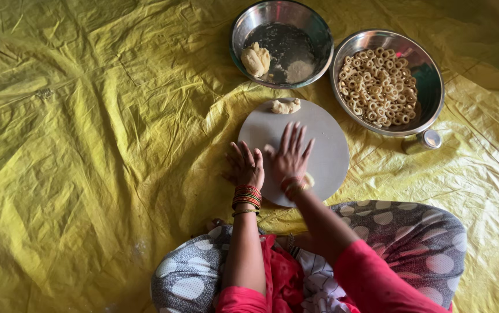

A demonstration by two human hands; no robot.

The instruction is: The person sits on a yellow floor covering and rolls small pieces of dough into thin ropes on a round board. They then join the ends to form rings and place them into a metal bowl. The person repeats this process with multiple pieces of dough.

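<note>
My right hand (289,155) lies flat, fingers spread, on a round grey board (325,152), pressing a strip of dough (308,180) whose end shows by my wrist. My left hand (246,165) rests on the board's left edge, fingers curled, holding nothing that I can see. A small lump of dough (285,106) sits at the far edge of the board.
A steel bowl (313,26) with a dough lump (255,59) stands beyond the board. To its right a second steel bowl (429,81) holds several small dough rings (377,87). A small steel cup (429,139) stands beside it. A yellow tarp (87,145) covers the floor.
</note>
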